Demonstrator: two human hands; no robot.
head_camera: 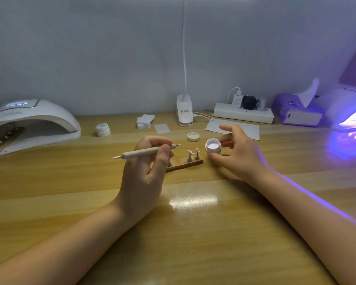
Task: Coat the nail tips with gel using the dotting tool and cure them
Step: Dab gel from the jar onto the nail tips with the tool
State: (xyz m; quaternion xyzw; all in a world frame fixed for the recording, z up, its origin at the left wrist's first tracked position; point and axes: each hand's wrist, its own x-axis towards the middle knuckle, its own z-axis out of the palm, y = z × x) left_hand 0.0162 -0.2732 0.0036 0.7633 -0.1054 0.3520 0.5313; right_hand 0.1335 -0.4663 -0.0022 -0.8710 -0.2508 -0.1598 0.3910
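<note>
Dotting tool point(146, 151) pinched between left fingers point(164, 153)

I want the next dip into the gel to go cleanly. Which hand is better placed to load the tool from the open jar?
Left. The left hand already grips the cream pen-shaped dotting tool, its tip pointing toward the small open white gel jar, which the right hand steadies.

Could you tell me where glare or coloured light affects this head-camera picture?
In the head view, the lit curing lamp at right throws violet light on the table and along the right hand and forearm; a white glare patch lies on the table near the middle; the wide lens bends the table edge; the nail tips look small and soft.
</note>
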